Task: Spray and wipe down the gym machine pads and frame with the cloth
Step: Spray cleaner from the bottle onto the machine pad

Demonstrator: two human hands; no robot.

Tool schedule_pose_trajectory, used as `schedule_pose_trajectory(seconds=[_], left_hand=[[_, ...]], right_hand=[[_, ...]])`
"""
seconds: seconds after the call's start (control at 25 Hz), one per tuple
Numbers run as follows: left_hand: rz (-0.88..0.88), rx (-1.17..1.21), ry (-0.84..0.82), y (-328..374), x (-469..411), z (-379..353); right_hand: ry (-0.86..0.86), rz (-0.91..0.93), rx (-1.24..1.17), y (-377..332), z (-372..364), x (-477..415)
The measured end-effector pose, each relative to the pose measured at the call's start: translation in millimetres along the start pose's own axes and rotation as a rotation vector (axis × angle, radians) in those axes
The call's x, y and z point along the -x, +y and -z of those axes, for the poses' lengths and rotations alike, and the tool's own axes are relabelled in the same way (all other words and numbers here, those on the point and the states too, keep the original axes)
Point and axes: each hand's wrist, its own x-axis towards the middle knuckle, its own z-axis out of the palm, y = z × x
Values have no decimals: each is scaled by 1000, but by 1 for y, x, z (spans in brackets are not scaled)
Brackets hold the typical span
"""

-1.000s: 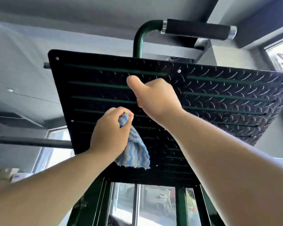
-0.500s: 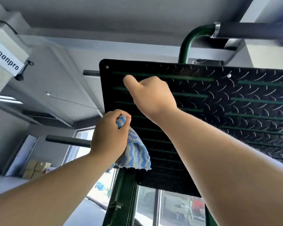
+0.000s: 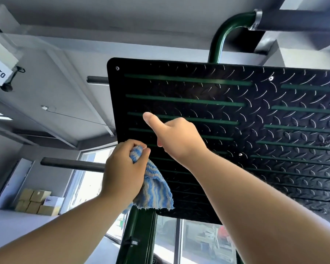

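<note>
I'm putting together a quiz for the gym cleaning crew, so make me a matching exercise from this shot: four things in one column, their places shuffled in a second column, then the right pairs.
Things
1. blue-and-beige striped cloth
2. dark green bent steel tube
3. brown cardboard boxes
4. black foam-covered bar

Places
A. stacked low on the left
B. top right corner
C. gripped in the left hand
D. rising behind the black diamond-tread plate

Pairs: 1-C, 2-D, 3-A, 4-B.
</note>
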Motion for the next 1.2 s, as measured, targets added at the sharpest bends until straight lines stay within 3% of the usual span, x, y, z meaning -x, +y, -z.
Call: schedule_pose_trajectory(seconds=[0.16,0.36,0.72,1.08,1.2], left_hand=[[31,52,-106,4,15,-30],[-77,103,-185,21,29,-67],[-342,265,-164,162,-9,-101],[-457,234,-175,197,-12,-100],[-459,233,-170,198,-15,-97]], right_hand=[[17,-120,-44,44,7,14],[214,-162,-125,68,43,15],[617,-52,-432,21,203,-4],[547,-56,-457,16,247,5],[656,-44,-496,14,251,0]])
